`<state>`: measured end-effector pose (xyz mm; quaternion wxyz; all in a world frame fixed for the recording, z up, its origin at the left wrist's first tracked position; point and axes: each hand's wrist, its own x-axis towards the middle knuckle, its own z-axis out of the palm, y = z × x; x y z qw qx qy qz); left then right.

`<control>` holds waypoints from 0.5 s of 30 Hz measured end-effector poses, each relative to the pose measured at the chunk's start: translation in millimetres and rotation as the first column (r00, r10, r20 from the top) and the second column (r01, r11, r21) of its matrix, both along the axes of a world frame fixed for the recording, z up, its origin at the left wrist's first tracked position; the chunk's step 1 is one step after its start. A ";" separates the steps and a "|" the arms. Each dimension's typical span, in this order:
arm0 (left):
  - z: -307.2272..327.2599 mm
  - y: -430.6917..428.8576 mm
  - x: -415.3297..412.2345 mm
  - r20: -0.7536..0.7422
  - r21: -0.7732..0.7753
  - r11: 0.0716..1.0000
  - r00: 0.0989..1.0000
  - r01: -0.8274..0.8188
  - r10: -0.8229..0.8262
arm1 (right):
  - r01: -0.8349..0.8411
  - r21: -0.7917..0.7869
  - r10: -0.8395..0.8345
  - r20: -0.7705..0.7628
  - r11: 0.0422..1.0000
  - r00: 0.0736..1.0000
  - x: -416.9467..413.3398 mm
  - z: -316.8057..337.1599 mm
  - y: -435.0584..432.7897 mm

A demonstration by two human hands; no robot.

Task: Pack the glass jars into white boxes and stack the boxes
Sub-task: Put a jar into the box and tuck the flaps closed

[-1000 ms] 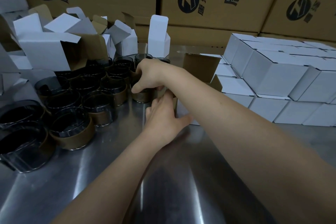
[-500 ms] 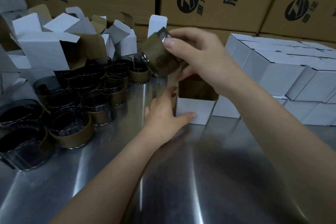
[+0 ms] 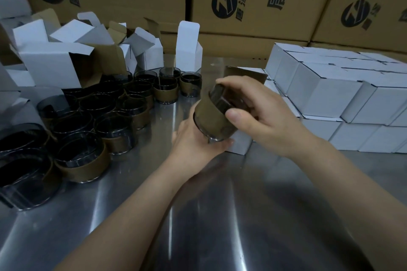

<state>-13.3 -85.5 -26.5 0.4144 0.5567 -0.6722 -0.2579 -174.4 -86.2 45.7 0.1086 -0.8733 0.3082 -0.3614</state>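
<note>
Right hand: your right hand (image 3: 271, 116) grips the jar (image 3: 211, 116), thumb across its brown sleeve and fingers curled over the rim.
Jar: dark glass, tilted with its mouth up and to the right and its base low and towards you. It is in the air, in front of the box (image 3: 241, 143).
Left hand: your left hand (image 3: 191, 141) holds the box at its left side, with the thumb laid along the lower front wall. The jar hides the other fingers.
Box: white outside and brown inside. It stands on the desk (image 3: 220, 215) with its top flap up behind your right hand. The jar and hands cover its inside, so you cannot tell what is in it.
Jars: the loose jars (image 3: 105, 112) stand crowded together on the left of the desk, mouths up. Each wears a brown sleeve, and nothing shows inside them.
Empties: the empties (image 3: 55, 64) are heaped behind and over the jars, flaps open and brown insides showing. The nearest lies on its side with its mouth to the right. One more (image 3: 188, 50) stands upright at the back with its flap raised.
Stack: the stack (image 3: 330, 92) of closed white boxes sits to the right, tight in rows and layers, just beside the box. Their contents are shut from sight.
Cartons: large brown cartons (image 3: 253, 0) with dark print line the back.
</note>
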 end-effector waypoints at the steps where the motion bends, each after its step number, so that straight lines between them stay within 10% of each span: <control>1: 0.3 1.5 -0.6 -0.022 -0.005 1.000 1.000 0.012 -0.012 | 0.010 -0.020 -0.010 -0.035 1.000 0.999 0.5 -0.9 0.3; 15: -1.9 -0.9 0.3 -0.145 -0.160 0.976 0.975 0.147 -0.170 | -0.087 0.002 0.084 0.216 0.996 0.973 -0.1 -2.3 5.6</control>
